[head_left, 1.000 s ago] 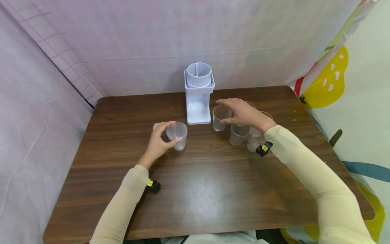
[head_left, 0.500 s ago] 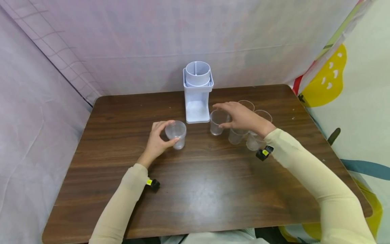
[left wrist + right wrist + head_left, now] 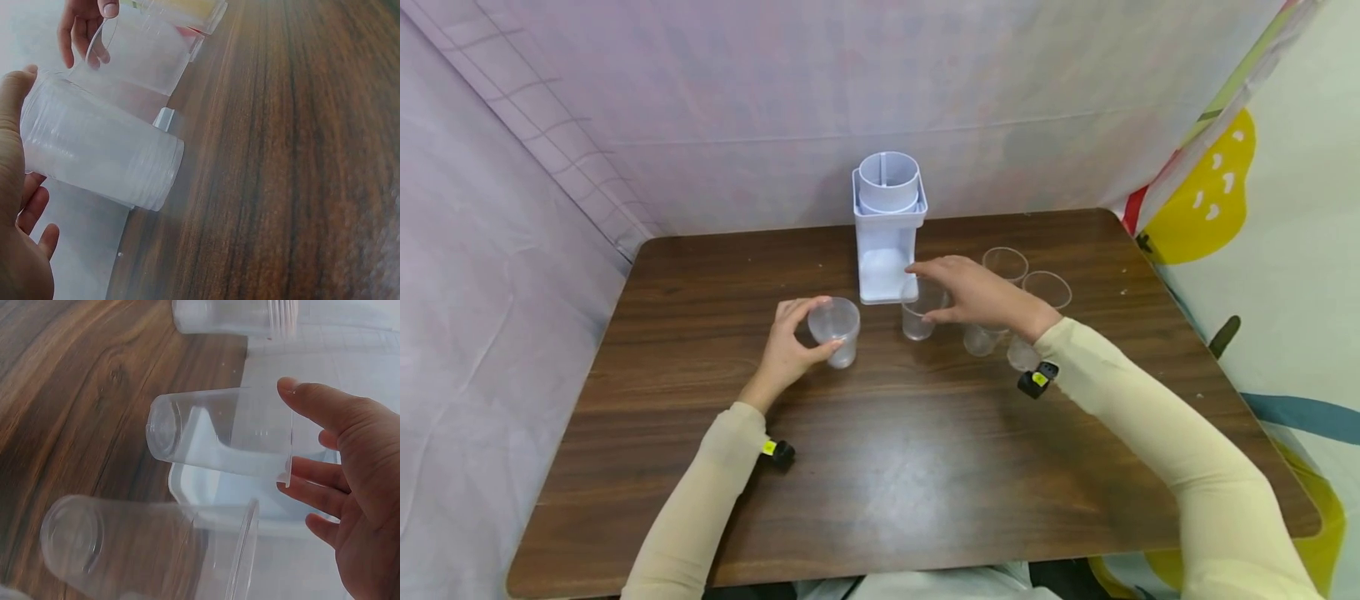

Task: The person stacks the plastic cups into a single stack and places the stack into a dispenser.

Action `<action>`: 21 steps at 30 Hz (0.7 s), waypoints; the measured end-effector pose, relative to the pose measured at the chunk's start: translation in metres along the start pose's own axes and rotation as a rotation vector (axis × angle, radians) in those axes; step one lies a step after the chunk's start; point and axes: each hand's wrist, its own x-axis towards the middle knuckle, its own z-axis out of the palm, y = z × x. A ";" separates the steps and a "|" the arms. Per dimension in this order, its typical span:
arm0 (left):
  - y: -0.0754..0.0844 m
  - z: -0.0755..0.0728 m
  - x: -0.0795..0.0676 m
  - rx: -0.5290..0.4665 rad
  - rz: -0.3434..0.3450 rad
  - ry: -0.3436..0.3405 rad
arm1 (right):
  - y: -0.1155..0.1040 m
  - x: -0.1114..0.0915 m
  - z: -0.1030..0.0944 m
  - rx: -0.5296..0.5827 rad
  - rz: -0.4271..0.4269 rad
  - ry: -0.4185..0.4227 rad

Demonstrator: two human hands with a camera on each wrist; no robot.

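My left hand pinches a nested stack of clear plastic cups between thumb and fingers, left of centre on the table. Several stacked rims show on it in the right wrist view. My right hand holds a single clear plastic cup near its rim, just in front of the white dispenser-like stand. In the right wrist view this cup has my thumb and fingers about its rim. Whether its base touches the table, I cannot tell. Several more clear cups stand under and behind my right hand and wrist, partly hidden.
The brown wooden table reaches to a pale curtain at its back edge. The stand has a round open cylinder on top. A fruit-patterned cloth hangs at the right. Each wrist carries a small black camera.
My right hand has moved left and slightly toward me with its cup, away from the other cups and toward the stack. My left hand has stayed in place with the stack.
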 end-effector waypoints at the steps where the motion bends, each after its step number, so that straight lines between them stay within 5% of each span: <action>1: 0.000 0.000 0.000 0.001 -0.001 -0.001 | -0.002 0.001 0.000 -0.002 -0.003 0.002; 21: -0.004 0.001 0.000 -0.007 0.007 0.007 | -0.023 0.021 0.007 0.001 -0.057 -0.010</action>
